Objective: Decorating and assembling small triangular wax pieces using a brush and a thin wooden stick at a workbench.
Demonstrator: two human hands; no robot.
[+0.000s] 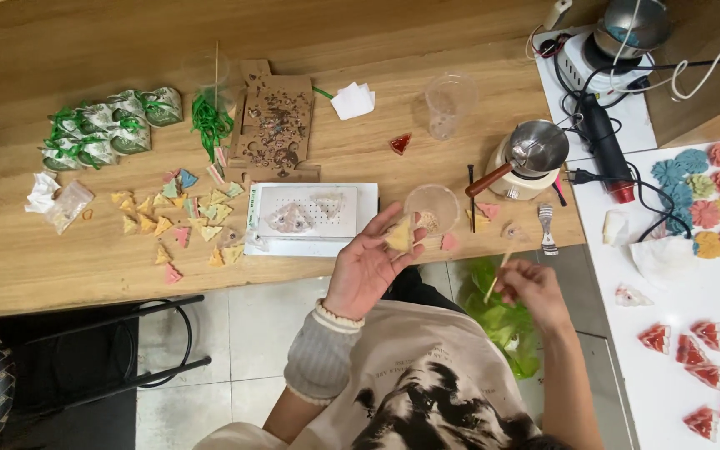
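My left hand (370,265) holds a small yellow triangular piece (399,237) up between thumb and fingertips, just in front of the table edge. My right hand (533,290) pinches a thin wooden stick (497,275) that points up toward the table. Just behind the yellow piece stands a clear plastic cup (432,207) with pale grains in it. Left of it lies a white perforated tray (311,217) with two clear moulds on it.
Several yellow, pink and blue triangular pieces (178,223) are scattered on the wooden table (60,267). Green-ribboned wrapped bundles (110,125) lie far left. A small pot (532,154) on a warmer, a heat gun (603,142), and a white side table (677,333) with flower-shaped and red wedge pieces stand right.
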